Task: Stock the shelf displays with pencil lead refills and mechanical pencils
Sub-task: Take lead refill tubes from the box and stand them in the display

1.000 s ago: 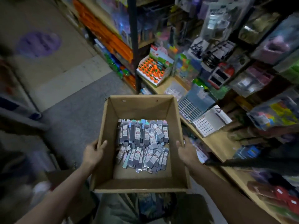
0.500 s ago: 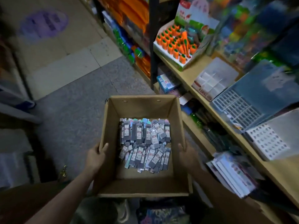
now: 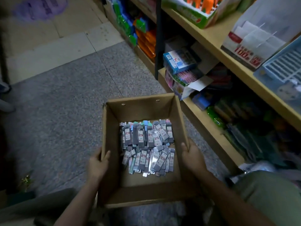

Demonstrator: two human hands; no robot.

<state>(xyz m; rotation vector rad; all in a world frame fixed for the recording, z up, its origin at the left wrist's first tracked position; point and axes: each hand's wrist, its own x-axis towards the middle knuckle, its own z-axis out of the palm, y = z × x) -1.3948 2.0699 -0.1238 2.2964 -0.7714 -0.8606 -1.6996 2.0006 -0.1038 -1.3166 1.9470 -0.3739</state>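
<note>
An open cardboard box (image 3: 141, 110) sits low in front of me, over the grey floor. Inside lie several small grey packs of pencil lead refills (image 3: 148, 144), heaped in two loose rows. My left hand (image 3: 97, 165) grips the box's left wall, thumb inside the rim. My right hand (image 3: 193, 156) grips the right wall, thumb over the edge. No mechanical pencils can be made out among the packs.
Wooden shelves (image 3: 216, 39) run along the right, close to the box. They carry a carrot-eraser display (image 3: 200, 10), clear compartment trays (image 3: 260, 33) and small boxes (image 3: 180, 60). Lower shelves hold dark stacked goods. Grey speckled floor (image 3: 65, 103) lies to the left.
The box has come down toward the floor with both hands on its walls. The view has dropped, so the upper hanging goods are gone and the lower shelves show.
</note>
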